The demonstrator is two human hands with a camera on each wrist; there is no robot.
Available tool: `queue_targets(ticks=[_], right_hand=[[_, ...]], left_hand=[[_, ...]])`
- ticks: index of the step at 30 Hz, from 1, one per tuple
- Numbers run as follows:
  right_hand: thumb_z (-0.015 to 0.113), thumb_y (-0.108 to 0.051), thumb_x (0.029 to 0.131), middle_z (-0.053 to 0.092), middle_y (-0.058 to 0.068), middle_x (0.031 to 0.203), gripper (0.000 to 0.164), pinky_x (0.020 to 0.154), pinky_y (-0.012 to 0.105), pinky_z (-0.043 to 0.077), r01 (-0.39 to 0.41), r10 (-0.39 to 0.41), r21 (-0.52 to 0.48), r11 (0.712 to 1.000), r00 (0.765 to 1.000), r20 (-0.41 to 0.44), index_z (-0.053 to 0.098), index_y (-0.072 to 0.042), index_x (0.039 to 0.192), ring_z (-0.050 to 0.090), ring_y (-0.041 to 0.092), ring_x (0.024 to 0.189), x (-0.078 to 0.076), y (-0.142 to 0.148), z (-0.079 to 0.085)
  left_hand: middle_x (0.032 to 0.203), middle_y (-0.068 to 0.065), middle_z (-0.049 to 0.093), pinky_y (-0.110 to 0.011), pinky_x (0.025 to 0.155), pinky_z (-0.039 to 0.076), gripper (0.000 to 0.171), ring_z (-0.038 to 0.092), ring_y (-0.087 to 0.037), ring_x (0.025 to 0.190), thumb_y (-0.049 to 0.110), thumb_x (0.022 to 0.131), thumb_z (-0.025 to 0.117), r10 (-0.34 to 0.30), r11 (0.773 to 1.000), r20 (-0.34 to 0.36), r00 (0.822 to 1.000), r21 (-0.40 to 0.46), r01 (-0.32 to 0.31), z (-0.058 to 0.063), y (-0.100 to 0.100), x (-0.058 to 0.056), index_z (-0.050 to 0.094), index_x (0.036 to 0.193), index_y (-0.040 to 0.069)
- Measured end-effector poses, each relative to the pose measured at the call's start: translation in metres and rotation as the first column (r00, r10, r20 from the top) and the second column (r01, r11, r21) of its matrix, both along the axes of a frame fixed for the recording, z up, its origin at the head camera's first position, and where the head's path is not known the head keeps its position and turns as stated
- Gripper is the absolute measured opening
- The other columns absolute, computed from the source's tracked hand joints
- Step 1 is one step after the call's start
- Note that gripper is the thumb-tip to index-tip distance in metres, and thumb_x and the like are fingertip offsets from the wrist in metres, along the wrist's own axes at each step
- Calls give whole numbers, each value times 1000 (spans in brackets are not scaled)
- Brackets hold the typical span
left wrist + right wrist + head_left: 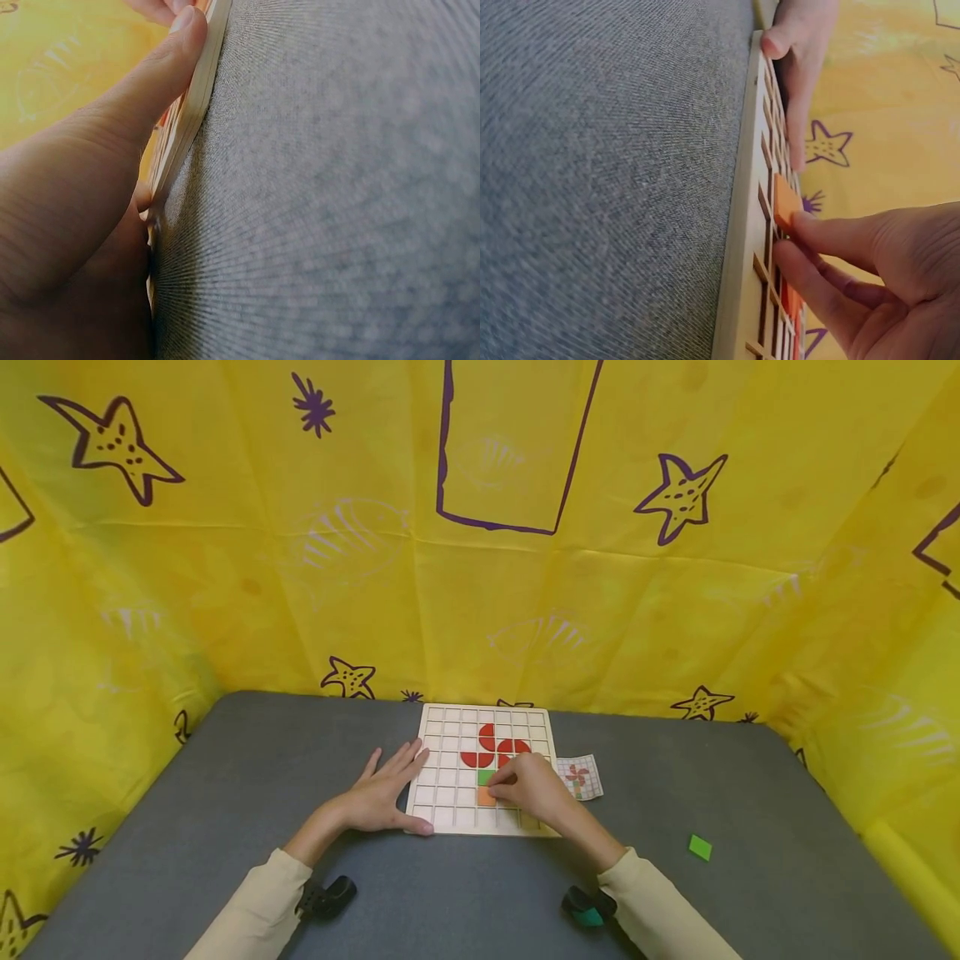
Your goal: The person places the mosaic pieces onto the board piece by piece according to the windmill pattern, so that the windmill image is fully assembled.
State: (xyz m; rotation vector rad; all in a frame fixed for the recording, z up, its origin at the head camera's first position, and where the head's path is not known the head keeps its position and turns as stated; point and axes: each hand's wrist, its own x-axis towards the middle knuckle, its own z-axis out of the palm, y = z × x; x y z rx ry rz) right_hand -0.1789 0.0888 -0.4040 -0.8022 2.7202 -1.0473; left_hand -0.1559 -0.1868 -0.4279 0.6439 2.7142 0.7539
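Note:
A pale wooden grid board [444, 817] lies on the table with several red curved pieces [487, 737] in its cells. Below them sits a green square tile [485, 777]. My right hand [534, 787] pinches an orange square tile [785, 201] by its edge, just beneath the green one; it looks tilted in the right wrist view. With fingers spread, my left hand [378, 795] rests along the board's left side, its thumb [176, 56] on the front edge. The right hand hides some of the cells and part of a red piece.
A small printed pattern card [596, 783] lies against the board's right side. Farther right on the dark grey table [450, 893] is a loose green tile [700, 847]. Something teal [588, 917] shows by the right wrist's black camera. Yellow patterned cloth [480, 577] encloses the back and sides.

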Motion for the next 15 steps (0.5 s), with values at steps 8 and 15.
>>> queue_targets(ticks=[8,15], right_hand=[[79,-9,81,72,-3,75,6,65,24,50,27,-27,5,1000,1000,-7,79,-4,83,61,8,72,-1,-2,-2],[80,-6,80,72,-5,74,3,63,23,50,29,-29,-1,1000,999,-28,80,-8,82,61,6,70,-1,2,-1]], left_hand=[[163,-17,5,-63,112,-9,116,2,-37,149,59,76,76,-4,1000,-8,1000,8,4,-1,0,0,15,156,2],[163,-18,7,-63,112,-8,116,4,-38,149,59,75,76,-18,1000,-29,999,21,18,0,1,1,17,156,1]])
